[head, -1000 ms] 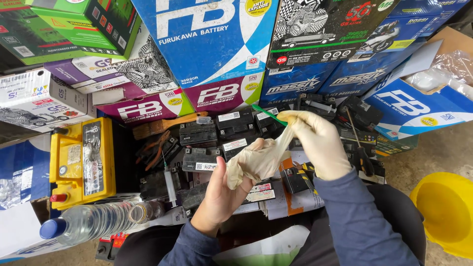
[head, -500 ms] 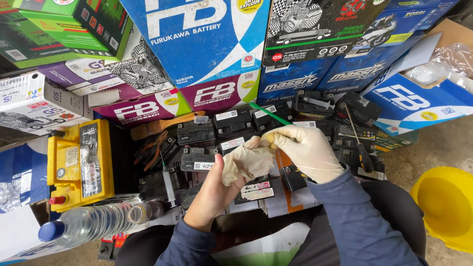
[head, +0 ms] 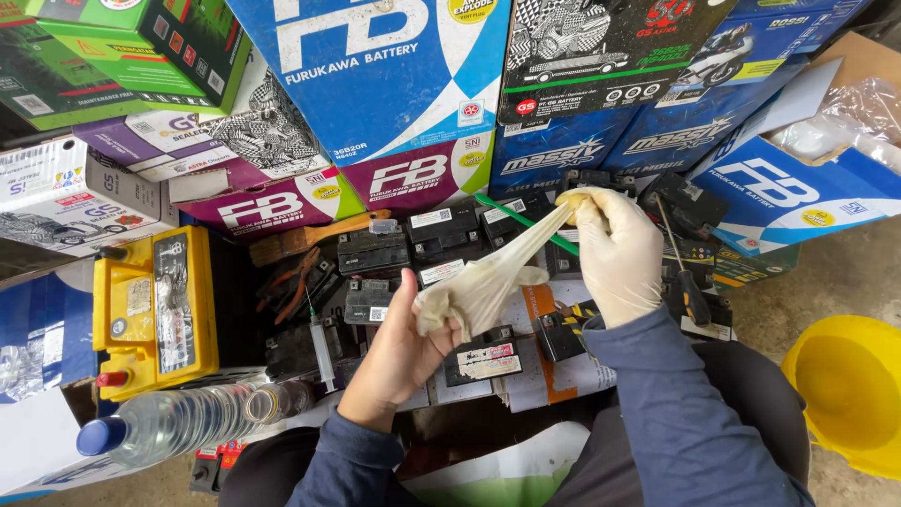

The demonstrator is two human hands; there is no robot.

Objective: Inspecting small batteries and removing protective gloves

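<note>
At the far left sits a yellow battery [head: 155, 314], with a clear water bottle [head: 178, 424] lying nearer me. My bare left hand [head: 399, 352] has its fingers inside the loose latex glove [head: 483, 282]. My gloved right hand [head: 615, 253] pinches that glove's cuff and stretches it taut above the small black batteries [head: 413, 249]. A yellow funnel [head: 849, 394] sits far right.

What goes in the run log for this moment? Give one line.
left hand: bare, half inside cream latex glove | right hand: gloved, stretching glove cuff | below: small black batteries | left: yellow battery
</note>
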